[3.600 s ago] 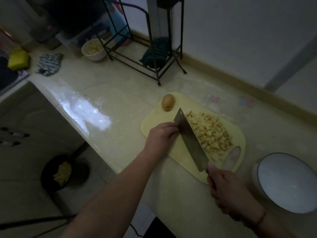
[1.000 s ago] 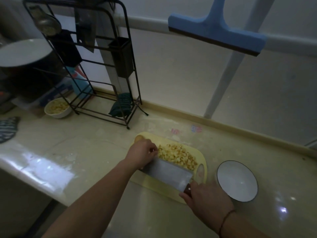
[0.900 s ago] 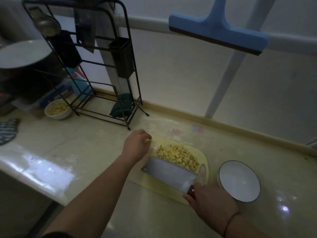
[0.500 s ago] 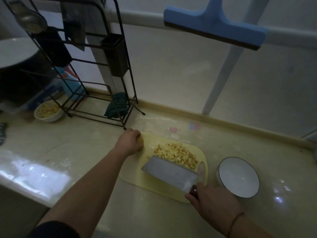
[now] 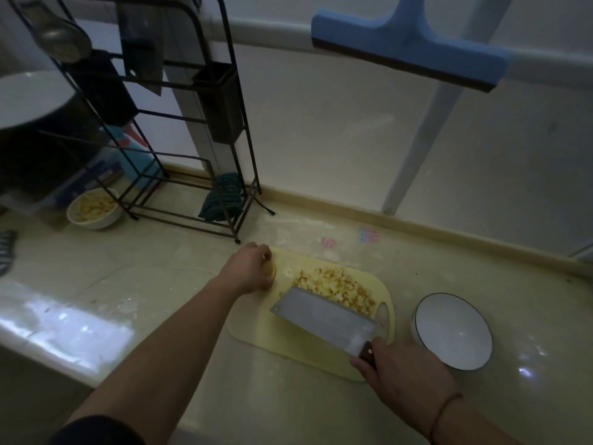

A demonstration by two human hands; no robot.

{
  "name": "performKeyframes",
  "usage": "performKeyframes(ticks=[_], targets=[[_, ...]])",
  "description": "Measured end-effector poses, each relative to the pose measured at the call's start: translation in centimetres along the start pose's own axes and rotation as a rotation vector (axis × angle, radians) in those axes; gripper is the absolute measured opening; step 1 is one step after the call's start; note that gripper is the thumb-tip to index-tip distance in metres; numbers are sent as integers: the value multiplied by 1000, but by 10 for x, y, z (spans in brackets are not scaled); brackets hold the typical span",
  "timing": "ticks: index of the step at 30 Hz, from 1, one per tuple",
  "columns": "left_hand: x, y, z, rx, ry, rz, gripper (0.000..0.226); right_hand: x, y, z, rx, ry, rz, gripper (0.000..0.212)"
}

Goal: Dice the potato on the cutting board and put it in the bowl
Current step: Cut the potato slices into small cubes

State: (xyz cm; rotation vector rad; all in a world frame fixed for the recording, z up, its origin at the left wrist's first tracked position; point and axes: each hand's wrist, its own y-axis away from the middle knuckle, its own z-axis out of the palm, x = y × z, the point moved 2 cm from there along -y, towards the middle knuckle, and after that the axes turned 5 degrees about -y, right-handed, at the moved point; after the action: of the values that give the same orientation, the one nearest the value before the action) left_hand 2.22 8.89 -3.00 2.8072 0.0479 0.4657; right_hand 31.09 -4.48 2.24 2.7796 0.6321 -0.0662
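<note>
Forearms reach in from the near edge over the pale counter (image 5: 167,277). Nearest, the right hand (image 5: 406,370) has its grip clamped on the dark handle of a cleaver (image 5: 324,319), whose broad blade lies tilted over the near part of the yellow cutting board (image 5: 256,329), its far edge just beside the heap of diced potato (image 5: 335,285). To the right of the board, close to it but apart, sits the white bowl (image 5: 454,332), which looks empty. Farther and to the left, the left hand (image 5: 252,268) curls its grip round the remaining whole potato (image 5: 271,270) at the board's far left corner; most of that potato is hidden under the fingers. Beyond, at the far left, a wire rack (image 5: 179,130) stands against the wall with a small bowl of cut pieces (image 5: 94,208) beside its foot, and a blue squeegee (image 5: 407,49) hangs above. My judgement is that the step in hand is fetching the last potato for cutting. Risks from here: the round potato may roll under the blade if it is not steadied flat, bringing the edge toward the left fingers; dragging it through the heap could scatter cubes off the board; and dim light makes judging the blade line harder.
</note>
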Motion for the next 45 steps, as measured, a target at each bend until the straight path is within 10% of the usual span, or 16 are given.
performKeyframes(ticks=[23,45], targets=[[9,-34,-2,94,70,118,53,0,-7,18,186,-6,0,73],[-14,17,-7,200,234,-247,41,-7,-2,6,99,67,47,54]])
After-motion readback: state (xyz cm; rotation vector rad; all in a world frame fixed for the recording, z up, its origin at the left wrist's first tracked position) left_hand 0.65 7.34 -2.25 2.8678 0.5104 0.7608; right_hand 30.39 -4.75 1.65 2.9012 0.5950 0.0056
